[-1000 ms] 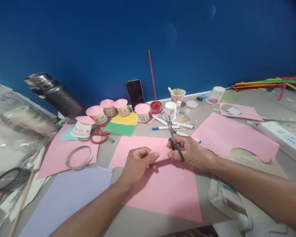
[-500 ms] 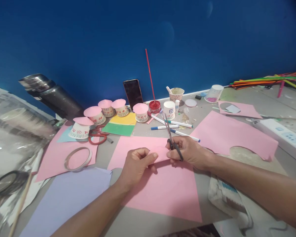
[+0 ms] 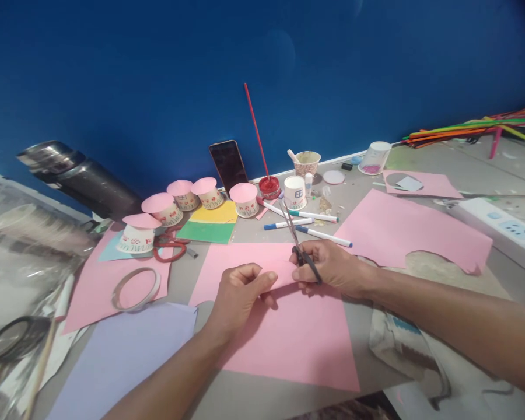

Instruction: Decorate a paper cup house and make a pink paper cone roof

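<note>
– Mostly the view has moved: compared with one second ago, the upright black phone [image 3: 228,164] and the dark metal flask [image 3: 90,181] appear further to the left, probably because the head turned. And the hands?

– They keep nearly the same place. The left hand [image 3: 240,291] pinches, between thumb and fingers, one edge of a rounded piece of pale pink paper [image 3: 283,272]. The right hand [image 3: 332,268] seems to pinch the other edge, and it also holds the metal scissors with black handles [image 3: 301,248].

– Where exactly is this piece?

– It is between the two hands, above a flat, four-sided pink paper sheet [image 3: 306,350], which lies on the grey bench [image 3: 245,398].

– How much is done already?

– Five white paper cups with drawn patterns and pink paper tops [image 3: 137,236] stand toward the back and left. The larger pink sheet with a curved cut-out [image 3: 389,224] lies at the right.

– And what is left, in your judgement?

– One white cup with a blue drawn window [image 3: 294,193] has no pink top, and the held piece is not on any cup. Whether its edge is completely shaped, I cannot tell.

– Which way do things point?

– The piece has its curved edge toward the wall, and its visible length runs across, from one hand to the other. The scissors' long axis goes away from the person, leaning a little left; the blades point to the wall, apart from the paper.
</note>
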The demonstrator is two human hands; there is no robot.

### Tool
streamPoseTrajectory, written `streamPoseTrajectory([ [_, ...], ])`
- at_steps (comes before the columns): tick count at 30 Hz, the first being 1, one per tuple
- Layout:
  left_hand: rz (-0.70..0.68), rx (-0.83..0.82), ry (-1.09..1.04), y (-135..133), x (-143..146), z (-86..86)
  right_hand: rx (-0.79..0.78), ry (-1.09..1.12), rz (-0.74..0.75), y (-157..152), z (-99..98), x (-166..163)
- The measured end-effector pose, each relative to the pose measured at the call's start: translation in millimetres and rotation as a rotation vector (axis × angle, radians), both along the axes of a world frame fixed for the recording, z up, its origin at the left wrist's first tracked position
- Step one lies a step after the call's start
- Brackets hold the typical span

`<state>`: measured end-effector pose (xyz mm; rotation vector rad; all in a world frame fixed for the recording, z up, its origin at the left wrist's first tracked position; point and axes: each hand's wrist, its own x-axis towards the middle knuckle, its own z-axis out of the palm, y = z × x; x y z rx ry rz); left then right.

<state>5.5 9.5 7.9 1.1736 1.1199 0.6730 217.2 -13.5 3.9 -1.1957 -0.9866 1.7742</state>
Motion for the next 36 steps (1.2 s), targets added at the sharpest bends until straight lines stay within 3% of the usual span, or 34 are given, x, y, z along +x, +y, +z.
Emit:
streamPoseTrajectory([
  [17,0.003,-0.004,0.037,-2,1,-0.1,0.018,-0.044,0.003,-3,0.2,-2],
  [27,-0.083,-0.094,-0.108,1,-4,-12.7,-0.184,0.042,-0.004,-2,-0.9,-4],
  [36,-0.008,-0.133,-0.100,-1,-2,-0.6,-0.223,0.130,0.069,-1,-2.7,3],
])
